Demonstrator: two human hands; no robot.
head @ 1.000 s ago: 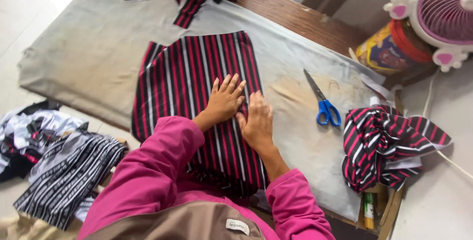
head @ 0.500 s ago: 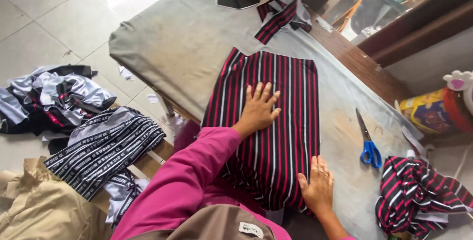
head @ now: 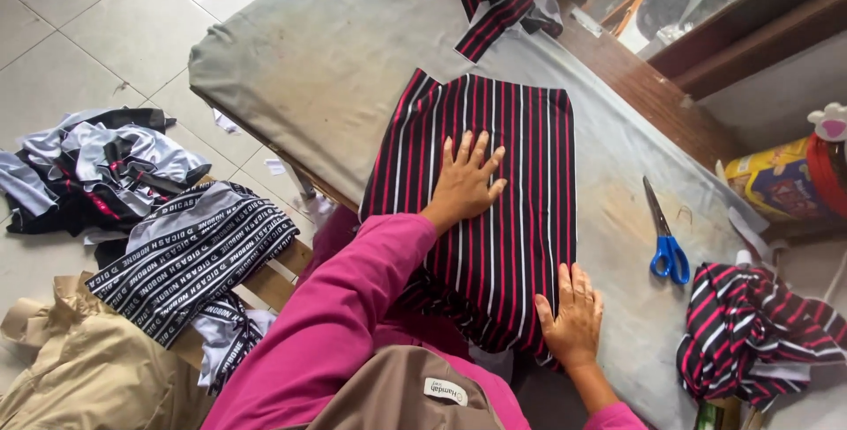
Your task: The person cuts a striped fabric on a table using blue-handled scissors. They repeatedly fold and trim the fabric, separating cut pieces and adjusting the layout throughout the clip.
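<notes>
The left hand [head: 465, 181] lay flat, fingers spread, on the middle of the striped fabric [head: 494, 209], pinning it to the table [head: 326, 68]. The right hand [head: 573, 315], fingers together, pressed the cloth's corner by the near edge, keeping it smooth. Blue scissors [head: 666, 240] lay just beside it.

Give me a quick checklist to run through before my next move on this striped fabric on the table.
1. Left hand flat on the striped fabric, fingers spread: ok.
2. Right hand pressing the fabric's near right corner: ok.
3. Fabric lying smooth on the grey table cover: upper part ok, near edge rumpled, not ok.
4. Blue-handled scissors closed, lying apart from the fabric and both hands: ok.
5. Bundled striped pieces on the right kept off the flat piece: ok.
</notes>
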